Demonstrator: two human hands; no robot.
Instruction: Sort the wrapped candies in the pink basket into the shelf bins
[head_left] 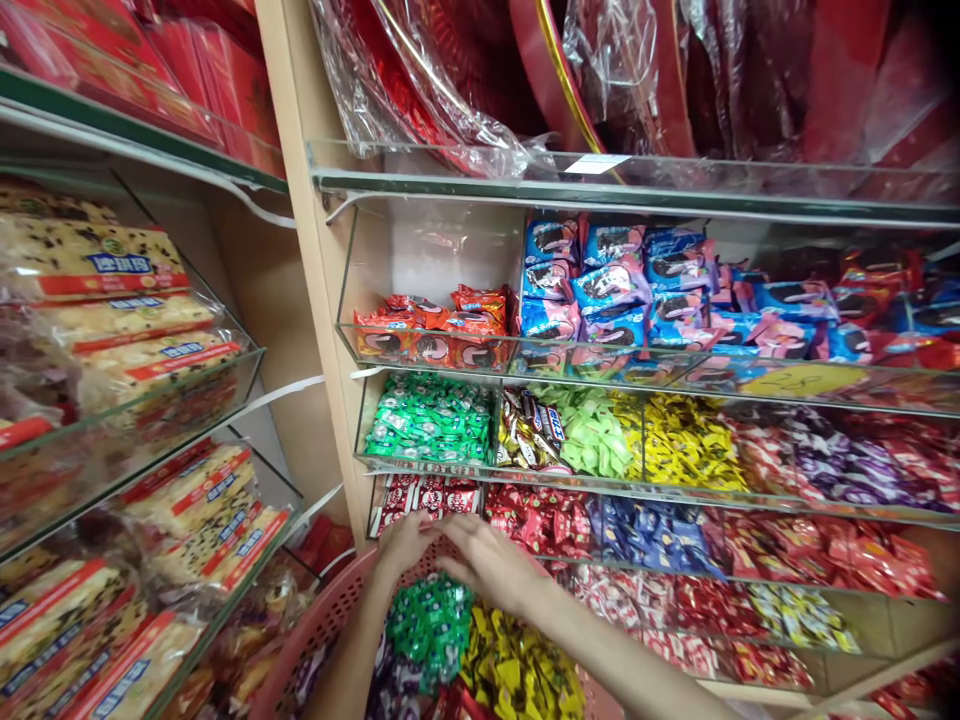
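My left hand [403,547] and my right hand [486,562] sit close together above the far rim of a pink plastic basket [330,610], just below a bin of red-and-white wrapped sweets [427,496]. Their fingertips nearly meet, and I cannot tell whether they hold anything. The basket holds a heap of green-wrapped sweets [431,625], yellow-wrapped sweets [517,665] and purple-wrapped sweets [390,685]. Much of the basket lies hidden beneath my forearms and the sweets.
Glass-fronted shelves [645,180] hold bins of wrapped sweets and blue and orange biscuit packs [615,285]. Bagged nut-studded cakes [94,260] fill shelves on the left. Red boxes and plastic-wrapped red trays [442,70] stand above. A wooden upright [315,250] divides the shelving.
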